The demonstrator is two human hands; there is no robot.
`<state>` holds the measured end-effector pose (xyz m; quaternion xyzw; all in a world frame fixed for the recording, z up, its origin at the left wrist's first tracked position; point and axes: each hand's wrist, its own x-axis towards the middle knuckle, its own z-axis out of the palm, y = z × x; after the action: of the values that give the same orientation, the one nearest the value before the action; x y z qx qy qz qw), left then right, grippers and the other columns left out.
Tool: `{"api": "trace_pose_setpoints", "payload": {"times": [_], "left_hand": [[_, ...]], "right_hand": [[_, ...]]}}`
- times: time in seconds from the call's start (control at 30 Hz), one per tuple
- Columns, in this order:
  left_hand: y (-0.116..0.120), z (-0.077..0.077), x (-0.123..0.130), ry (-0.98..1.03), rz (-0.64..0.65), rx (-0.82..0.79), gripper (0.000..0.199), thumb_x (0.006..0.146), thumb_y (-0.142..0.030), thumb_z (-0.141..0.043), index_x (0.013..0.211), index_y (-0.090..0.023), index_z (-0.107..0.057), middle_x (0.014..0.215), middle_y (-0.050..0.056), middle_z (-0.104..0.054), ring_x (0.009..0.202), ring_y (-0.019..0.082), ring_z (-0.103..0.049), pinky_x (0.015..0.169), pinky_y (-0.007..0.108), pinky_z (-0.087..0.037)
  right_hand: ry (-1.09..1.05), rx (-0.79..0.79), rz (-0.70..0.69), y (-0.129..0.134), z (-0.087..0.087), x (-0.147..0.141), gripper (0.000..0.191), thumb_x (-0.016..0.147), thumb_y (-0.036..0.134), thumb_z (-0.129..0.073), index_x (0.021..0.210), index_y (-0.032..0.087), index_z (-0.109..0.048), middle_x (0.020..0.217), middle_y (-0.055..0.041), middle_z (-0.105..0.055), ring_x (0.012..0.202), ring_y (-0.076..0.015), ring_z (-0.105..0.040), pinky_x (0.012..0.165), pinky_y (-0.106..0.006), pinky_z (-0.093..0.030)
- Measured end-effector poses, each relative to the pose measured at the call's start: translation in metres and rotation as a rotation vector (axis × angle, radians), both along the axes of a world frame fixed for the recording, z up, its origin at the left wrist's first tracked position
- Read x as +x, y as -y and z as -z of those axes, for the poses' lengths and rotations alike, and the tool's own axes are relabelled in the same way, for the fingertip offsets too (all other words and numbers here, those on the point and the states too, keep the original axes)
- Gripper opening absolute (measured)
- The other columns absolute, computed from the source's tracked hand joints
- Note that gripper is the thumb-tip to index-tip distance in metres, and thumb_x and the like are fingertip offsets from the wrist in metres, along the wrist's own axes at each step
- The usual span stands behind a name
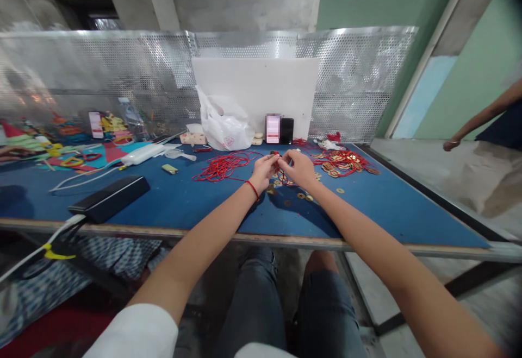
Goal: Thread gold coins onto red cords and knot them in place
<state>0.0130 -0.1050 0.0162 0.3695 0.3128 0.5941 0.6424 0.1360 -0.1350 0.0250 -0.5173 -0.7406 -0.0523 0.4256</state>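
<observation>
Blue-topped table [408,211], from my seat: my left hand [263,172] and right hand [297,168] both pinch a small red cord knot [276,154] above scattered holed brass coins [300,195]. Nearby: one loose red cord heap [224,165], one red-tied coin bunch [338,163], two upright phones [273,129], one white plastic bag [223,124].

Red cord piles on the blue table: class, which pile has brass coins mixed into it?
The pile on the right, past the right hand, with coins among its loops; the left pile is bare red cord.
</observation>
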Motion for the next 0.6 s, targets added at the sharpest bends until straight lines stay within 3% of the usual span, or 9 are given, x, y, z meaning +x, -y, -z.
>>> {"api": "trace_pose_setpoints", "payload": {"times": [0.1,0.27,0.43,0.6], "left_hand": [[0.0,0.0,0.0,-0.011,0.025,0.019,0.012,0.067,-0.009,-0.071,0.074,-0.012,-0.062,0.064,0.001,-0.065,0.056,0.007,-0.059,0.06,0.02,-0.045],[0.002,0.0,0.002,-0.082,-0.003,0.075,0.011,0.066,-0.006,-0.069,0.075,-0.011,-0.065,0.065,0.002,-0.065,0.056,0.008,-0.058,0.061,0.021,-0.045],[0.004,0.001,0.004,-0.222,-0.092,0.202,0.009,0.066,-0.005,-0.066,0.072,-0.011,-0.067,0.064,0.002,-0.066,0.06,0.009,-0.058,0.065,0.022,-0.046],[0.001,0.003,0.005,-0.308,-0.164,0.273,0.01,0.062,-0.005,-0.066,0.069,-0.012,-0.068,0.064,0.002,-0.066,0.06,0.011,-0.057,0.068,0.026,-0.046]], "right_hand": [[-0.207,-0.108,-0.048,-0.012,0.004,0.002,0.023,0.083,0.035,-0.047,0.079,0.017,-0.061,0.077,-0.0028,-0.063,0.07,-0.0141,-0.052,0.063,-0.025,-0.035],[-0.564,-0.355,-0.317,-0.022,0.008,0.003,0.021,0.08,0.03,-0.049,0.074,0.015,-0.063,0.07,-0.0019,-0.062,0.067,-0.0136,-0.055,0.061,-0.025,-0.041],[-0.912,-0.508,-0.339,-0.016,0.004,0.002,0.008,0.069,0.022,-0.064,0.071,0.014,-0.065,0.063,0.0001,-0.06,0.052,-0.0085,-0.048,0.056,-0.024,-0.044],[-0.961,-0.544,-0.33,-0.016,0.001,0.005,0.006,0.067,0.014,-0.063,0.062,0.012,-0.061,0.052,0.0021,-0.051,0.048,-0.0069,-0.044,0.053,-0.022,-0.043]]}}
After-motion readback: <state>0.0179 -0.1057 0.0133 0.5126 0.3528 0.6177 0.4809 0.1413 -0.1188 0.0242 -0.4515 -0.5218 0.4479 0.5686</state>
